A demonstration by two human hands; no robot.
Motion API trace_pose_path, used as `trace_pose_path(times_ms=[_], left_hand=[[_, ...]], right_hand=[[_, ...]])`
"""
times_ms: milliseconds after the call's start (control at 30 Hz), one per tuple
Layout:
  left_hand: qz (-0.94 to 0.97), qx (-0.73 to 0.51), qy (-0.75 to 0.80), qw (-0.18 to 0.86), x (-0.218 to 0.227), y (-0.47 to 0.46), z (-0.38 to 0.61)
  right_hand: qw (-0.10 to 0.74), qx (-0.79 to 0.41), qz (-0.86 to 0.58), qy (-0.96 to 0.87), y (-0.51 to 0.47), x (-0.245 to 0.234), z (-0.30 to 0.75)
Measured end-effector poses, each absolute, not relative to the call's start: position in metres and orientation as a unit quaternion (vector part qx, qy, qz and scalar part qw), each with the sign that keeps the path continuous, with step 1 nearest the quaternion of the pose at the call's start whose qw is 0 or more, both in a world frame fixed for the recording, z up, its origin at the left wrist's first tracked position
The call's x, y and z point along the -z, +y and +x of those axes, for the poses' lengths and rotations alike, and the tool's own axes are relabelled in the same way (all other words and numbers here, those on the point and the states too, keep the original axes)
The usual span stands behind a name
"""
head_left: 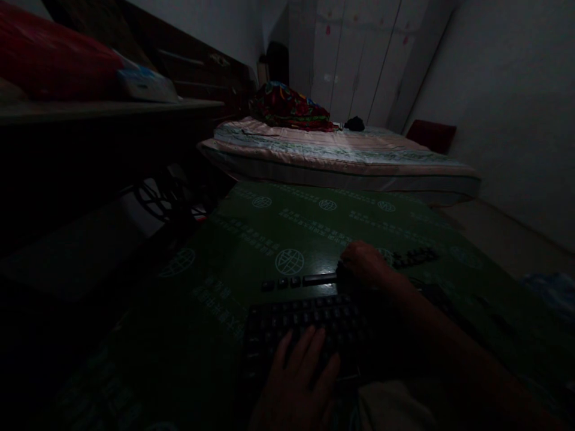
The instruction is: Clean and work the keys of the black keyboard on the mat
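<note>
A green printed plastic mat (314,227) carries a black plastic keyboard (309,329) at its near edge, with bare mat beyond. The left hand (296,383) lies flat on the keys, fingers spread. The right hand (363,263) curls over a row of loose black keycaps (305,280); its grip is unclear.

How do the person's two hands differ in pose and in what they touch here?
The left hand lies flat, fingers spread, on the black keyboard; the right hand is curled. The left hand is close to the body; the right hand reaches farther out, at the row of loose keys on the green mat. Both are bare; whether the right one grips anything is too dark to tell.
</note>
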State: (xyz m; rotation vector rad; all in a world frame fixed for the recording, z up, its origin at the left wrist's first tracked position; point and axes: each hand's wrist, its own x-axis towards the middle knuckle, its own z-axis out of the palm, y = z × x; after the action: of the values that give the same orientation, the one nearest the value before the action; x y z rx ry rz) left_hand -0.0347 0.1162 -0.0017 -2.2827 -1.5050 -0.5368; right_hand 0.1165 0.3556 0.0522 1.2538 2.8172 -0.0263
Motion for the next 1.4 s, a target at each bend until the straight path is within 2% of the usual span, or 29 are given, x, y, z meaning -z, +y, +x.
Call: trace_pose_path(times_ms=[1000, 1267, 1400], left_hand=[[-0.806, 0.198, -0.533, 0.164, 0.003, 0.117, -0.034], [-0.813, 0.193, -0.535, 0.125, 0.001, 0.114, -0.034], [-0.814, 0.188, -0.539, 0.108, 0.0, 0.115, -0.032]], right_hand=[[0.054, 0.05, 0.41, 0.909, 0.374, -0.052, 0.102], [-0.037, 0.07, 0.405, 0.911, 0.349, -0.069, 0.114], [-0.152, 0.11, 0.327, 0.926, 0.315, -0.069, 0.133]])
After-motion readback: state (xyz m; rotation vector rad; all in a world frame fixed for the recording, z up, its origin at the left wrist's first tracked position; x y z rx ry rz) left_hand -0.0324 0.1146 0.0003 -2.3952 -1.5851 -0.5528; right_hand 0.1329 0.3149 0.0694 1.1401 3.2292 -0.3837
